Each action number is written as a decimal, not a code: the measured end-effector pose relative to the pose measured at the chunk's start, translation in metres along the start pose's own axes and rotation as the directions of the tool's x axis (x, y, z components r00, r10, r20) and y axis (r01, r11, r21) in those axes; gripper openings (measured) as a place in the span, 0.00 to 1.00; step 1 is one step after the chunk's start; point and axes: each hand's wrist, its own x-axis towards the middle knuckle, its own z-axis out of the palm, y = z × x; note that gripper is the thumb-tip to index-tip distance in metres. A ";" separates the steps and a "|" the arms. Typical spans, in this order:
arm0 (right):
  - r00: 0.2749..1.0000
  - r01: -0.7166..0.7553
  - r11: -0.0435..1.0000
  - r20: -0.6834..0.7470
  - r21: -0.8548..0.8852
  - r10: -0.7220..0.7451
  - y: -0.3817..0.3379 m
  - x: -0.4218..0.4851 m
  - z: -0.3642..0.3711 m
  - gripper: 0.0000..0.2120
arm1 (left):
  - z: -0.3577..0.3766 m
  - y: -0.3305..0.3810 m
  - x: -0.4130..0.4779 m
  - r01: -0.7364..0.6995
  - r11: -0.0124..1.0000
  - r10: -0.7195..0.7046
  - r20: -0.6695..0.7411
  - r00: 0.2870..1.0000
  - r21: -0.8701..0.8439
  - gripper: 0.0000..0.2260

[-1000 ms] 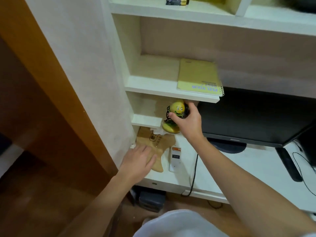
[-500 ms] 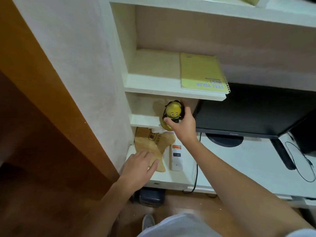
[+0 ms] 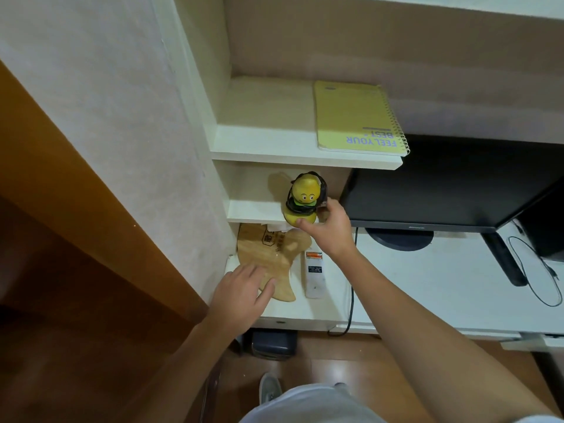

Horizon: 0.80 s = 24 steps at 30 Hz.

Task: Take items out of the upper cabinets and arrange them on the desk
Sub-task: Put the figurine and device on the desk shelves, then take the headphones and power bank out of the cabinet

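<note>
Yellow duck toy (image 3: 302,200), wrapped in black cord, upright at front edge of small low shelf (image 3: 253,210), long axis vertical. Grasped at base by right hand (image 3: 328,224), reaching from near right. Left hand (image 3: 244,293) open, flat on wooden board (image 3: 271,254) on desk (image 3: 427,279) below, farther off.

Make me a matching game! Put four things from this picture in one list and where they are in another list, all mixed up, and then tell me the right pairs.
Things:
1. Notebook
2. Yellow toy
3. Wooden board
4. Monitor

Places:
A. On the desk, under the left hand
B. Standing on the desk, right of the shelves
C. Lying flat on the upper shelf
D. On the small lower shelf, with the right hand touching it

Right pairs: 1-C, 2-D, 3-A, 4-B
</note>
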 end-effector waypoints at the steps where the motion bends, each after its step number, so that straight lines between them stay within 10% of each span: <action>1: 1.000 0.009 1.000 0.000 -0.014 -0.009 0.001 0.002 0.000 0.24 | 0.001 0.000 0.000 -0.002 1.000 0.002 -0.008 1.000 0.001 0.23; 19: 0.984 0.119 0.978 -0.110 -0.173 -0.139 0.017 -0.041 -0.006 0.24 | 0.010 -0.009 -0.009 -0.006 0.975 0.024 -0.077 0.997 0.221 0.22; 24: 0.981 0.195 0.884 0.094 -0.426 -0.171 0.064 -0.131 -0.031 0.20 | 0.023 0.000 -0.032 -0.017 0.968 0.001 0.062 0.998 0.251 0.22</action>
